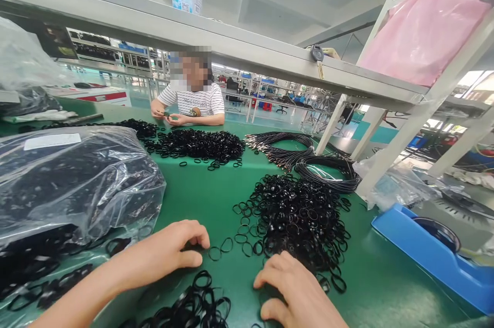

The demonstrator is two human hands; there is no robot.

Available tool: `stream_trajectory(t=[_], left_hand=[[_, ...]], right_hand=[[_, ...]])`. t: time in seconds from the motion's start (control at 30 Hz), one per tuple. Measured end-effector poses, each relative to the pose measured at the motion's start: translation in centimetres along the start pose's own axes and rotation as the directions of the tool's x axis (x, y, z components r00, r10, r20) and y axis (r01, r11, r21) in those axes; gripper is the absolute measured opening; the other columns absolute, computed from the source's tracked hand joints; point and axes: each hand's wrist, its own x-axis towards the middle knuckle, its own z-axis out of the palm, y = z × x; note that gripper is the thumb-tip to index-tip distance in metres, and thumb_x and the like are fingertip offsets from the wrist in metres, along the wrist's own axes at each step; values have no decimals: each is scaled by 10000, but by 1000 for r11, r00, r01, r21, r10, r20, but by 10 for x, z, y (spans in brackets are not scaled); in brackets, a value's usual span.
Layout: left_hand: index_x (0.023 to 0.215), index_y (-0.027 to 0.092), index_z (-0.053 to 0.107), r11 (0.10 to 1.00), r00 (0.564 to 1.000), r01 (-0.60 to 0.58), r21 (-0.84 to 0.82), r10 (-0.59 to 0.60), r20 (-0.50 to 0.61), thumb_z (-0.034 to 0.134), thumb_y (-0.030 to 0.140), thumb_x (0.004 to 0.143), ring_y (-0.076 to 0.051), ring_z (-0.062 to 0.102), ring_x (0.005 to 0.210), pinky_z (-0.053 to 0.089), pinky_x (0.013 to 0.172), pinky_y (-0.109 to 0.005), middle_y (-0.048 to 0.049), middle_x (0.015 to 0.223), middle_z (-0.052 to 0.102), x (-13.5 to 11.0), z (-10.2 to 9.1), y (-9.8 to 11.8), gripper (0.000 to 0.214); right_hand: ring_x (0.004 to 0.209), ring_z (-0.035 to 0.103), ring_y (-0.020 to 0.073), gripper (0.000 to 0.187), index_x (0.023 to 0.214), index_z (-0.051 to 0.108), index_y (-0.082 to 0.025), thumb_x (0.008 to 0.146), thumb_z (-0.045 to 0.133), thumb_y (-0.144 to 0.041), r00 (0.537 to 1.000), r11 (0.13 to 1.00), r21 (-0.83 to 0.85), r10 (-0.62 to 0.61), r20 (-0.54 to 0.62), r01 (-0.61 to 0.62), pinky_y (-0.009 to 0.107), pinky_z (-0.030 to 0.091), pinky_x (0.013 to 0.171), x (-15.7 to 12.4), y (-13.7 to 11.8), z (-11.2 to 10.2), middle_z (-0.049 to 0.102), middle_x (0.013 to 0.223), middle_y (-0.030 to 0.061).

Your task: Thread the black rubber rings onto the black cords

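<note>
Thin, black, ring-shaped bands lie in a large pile point(297, 214) right of centre and a smaller heap point(189, 305) at bottom centre of the green tabletop point(189, 194). The left hand point(175, 248), lower left of centre, and right hand point(295, 287), at the pile's lower edge, have loosened grips, thumbs apart, nothing visibly held. The step appears to be reaching among the bands; lifting one would call for a light pinch.

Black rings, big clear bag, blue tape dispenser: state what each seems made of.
Black rings: probably rubber or soft plastic, faintly shiny; thin, some bent out of round.
Clear bag: plastic film, glossy; wrinkled and see-through.
Blue tape dispenser: likely hard plastic, smooth; evenly coloured, with crisp edges.
</note>
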Motion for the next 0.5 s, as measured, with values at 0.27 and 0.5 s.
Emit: stream_trajectory(t=[0.27,0.5], left_hand=[[870,246,637,997,984,-72,-36,65,-168,425,239,864,-180,581,803,419,720,-261,6,860,637,14,26,9,212],[948,242,686,972,939,-78,-222,-3,-344,500,307,855,-209,624,875,445,779,-279,2,954,719,9,8,0,217]], right_hand=[[914,578,227,398,961,613,-195,783,355,49,908,928,-350,-34,-418,-127,329,448,754,6,33,6,631,1004,72],[753,623,142,329,956,620,-299,795,498,-40,849,882,-78,-470,-240,466,182,477,647,38,11,65,698,840,-41]])
